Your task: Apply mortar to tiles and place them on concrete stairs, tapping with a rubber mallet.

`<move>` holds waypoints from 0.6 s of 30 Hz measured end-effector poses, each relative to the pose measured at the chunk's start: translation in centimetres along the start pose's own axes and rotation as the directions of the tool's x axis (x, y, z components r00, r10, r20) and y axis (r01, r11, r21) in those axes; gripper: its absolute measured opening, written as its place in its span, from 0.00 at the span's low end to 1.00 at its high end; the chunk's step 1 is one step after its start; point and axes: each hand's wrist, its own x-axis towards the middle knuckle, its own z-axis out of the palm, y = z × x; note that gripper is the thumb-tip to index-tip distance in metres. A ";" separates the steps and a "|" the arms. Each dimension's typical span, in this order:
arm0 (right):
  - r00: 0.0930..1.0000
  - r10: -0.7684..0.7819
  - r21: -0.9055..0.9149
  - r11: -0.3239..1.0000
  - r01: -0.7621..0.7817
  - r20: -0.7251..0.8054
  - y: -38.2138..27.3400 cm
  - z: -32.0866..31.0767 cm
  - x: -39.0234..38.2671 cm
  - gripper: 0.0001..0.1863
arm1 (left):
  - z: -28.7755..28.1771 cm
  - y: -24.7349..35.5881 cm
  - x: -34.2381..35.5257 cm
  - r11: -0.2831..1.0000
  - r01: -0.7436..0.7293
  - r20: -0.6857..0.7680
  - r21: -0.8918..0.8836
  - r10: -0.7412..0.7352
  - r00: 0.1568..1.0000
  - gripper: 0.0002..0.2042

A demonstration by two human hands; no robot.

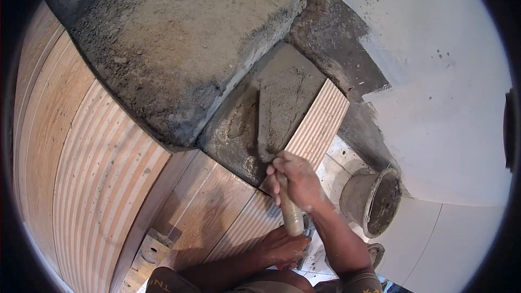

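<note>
My right hand [296,179] is closed around the wooden handle of a trowel [292,214]. Its mortar-coated blade points away from me, over a bed of wet grey mortar [233,125] on a step. Along the right side of that mortar lies a striped wood-look tile [319,122]. My left hand [285,245] is low in the view, below the trowel handle and beside another striped tile [247,228]. Its fingers are mostly hidden, and I cannot make out whether it holds anything.
A higher step of rough, dusty concrete [201,32] rises at the far left. Wood-look tiles [103,157] cover the left side. A mortar-smeared bucket [374,201] stands at right, by a partly white wall [439,92]. A yellowish spirit level or bar [149,258] lies lower left.
</note>
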 end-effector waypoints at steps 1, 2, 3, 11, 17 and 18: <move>1.000 0.010 0.046 0.999 -0.011 0.011 0.2 0.3 -0.4 0.15 | 0.5 -0.1 0.5 0.960 0.268 0.206 -0.083 -0.246 0.947 0.14; 0.999 0.003 0.091 0.996 -0.007 0.045 0.8 0.5 -0.7 0.16 | 1.3 -0.7 0.7 0.960 0.270 0.205 -0.081 -0.249 0.947 0.14; 0.999 0.002 0.093 0.996 -0.006 0.049 0.8 0.7 -0.8 0.16 | 2.2 -1.4 0.7 0.971 0.237 0.196 0.016 -0.236 0.952 0.13; 0.987 -0.109 0.164 0.982 0.089 0.117 1.5 -1.8 -1.7 0.15 | 0.3 0.0 0.7 0.993 0.101 0.226 0.056 -0.111 0.968 0.21; 0.970 -0.170 -0.076 0.980 0.186 0.172 -0.8 -4.0 -2.0 0.14 | -6.8 5.5 1.4 0.943 -0.053 0.261 0.327 -0.036 0.965 0.22; 0.961 -0.212 -0.065 0.972 0.226 0.176 -0.7 -3.9 -2.2 0.15 | -6.8 5.5 1.2 0.959 -0.040 0.242 0.282 -0.031 0.970 0.19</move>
